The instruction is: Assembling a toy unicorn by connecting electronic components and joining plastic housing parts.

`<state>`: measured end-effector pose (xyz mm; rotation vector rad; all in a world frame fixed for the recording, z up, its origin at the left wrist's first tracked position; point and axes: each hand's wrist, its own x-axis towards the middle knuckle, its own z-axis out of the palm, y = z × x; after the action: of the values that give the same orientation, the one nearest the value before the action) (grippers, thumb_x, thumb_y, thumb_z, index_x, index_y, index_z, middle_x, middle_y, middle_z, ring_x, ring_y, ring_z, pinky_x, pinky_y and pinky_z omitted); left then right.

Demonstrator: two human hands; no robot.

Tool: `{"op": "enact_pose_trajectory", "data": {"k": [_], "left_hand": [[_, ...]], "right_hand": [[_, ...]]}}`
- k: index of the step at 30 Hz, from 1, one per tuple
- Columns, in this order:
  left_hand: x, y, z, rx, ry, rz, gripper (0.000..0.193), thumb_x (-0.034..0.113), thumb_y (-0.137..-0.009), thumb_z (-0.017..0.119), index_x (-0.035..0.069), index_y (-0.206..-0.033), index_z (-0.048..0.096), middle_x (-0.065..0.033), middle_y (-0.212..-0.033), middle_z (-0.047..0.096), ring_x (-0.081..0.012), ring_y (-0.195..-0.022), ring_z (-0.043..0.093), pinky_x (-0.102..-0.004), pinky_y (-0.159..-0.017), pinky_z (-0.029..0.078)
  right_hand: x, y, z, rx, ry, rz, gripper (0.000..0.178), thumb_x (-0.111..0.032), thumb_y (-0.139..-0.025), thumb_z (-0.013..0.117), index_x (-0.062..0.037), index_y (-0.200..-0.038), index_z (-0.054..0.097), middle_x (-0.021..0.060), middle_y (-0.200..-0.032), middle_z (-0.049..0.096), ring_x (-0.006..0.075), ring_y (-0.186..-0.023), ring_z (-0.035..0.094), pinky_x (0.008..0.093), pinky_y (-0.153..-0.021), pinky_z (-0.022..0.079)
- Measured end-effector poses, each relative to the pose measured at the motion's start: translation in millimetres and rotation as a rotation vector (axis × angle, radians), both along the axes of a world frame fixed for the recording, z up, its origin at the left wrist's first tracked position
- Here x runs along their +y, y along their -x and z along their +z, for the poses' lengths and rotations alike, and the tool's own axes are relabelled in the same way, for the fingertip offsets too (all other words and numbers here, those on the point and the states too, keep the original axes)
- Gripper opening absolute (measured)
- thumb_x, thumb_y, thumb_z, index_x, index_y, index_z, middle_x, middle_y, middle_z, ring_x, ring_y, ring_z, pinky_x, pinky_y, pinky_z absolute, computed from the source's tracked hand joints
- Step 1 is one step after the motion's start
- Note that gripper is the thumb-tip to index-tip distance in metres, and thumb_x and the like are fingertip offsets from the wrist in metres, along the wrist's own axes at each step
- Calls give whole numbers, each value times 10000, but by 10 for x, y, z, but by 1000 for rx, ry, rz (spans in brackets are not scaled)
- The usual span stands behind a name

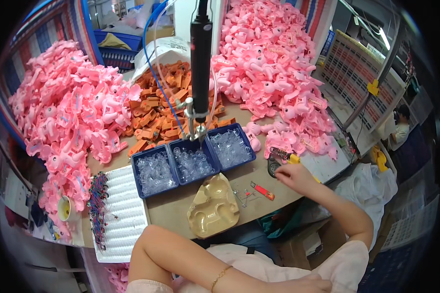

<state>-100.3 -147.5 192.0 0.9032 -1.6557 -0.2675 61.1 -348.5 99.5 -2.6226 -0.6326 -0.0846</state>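
My right hand [294, 177] is at the table's right side, fingers bent and pinched together; what they hold, if anything, is too small to make out. Just behind it, a yellow soldering iron handle [294, 159] sits in a coiled spring holder [279, 153], partly covered by the hand. My left arm crosses my body, and my left hand [305, 284] lies against my pale shirt by the right sleeve, its fingers curled and partly cut off by the lower edge. A red utility knife [262, 190] lies near small loose metal parts [244, 196]. Beside them rests a tan moulded fixture [214, 210].
Three joined blue bins [195, 184] hold clear plastic pieces. Heaps of pink toy shells [264, 73] and orange parts [166, 93] surround them. A black vertical tool [201, 63] hangs above the bins. Wired components [99, 207] lie on a white ridged tray [127, 224].
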Motion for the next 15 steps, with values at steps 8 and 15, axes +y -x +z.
{"op": "enact_pose_trajectory", "data": {"k": [8,15], "left_hand": [[117,-644,125,69,32,25,132,229,-802,620,115,-740,595,-35,-755,580,-233,-784,559,-349,-672,421],[1399,-1301,-325,110,-687,300,198,263,-838,613,97,-943,647,-90,-938,605,-299,-891,542,-456,-796,397]], "right_hand": [[468,-1843,18,-103,357,12,128,-160,-788,587,-50,-835,633,137,-779,634,308,-720,624,409,-637,487],[983,-4086,-677,-606,321,-123,481,-186,-763,603,-189,-1235,510,183,-1312,433,330,-990,575,444,-704,482]]}}
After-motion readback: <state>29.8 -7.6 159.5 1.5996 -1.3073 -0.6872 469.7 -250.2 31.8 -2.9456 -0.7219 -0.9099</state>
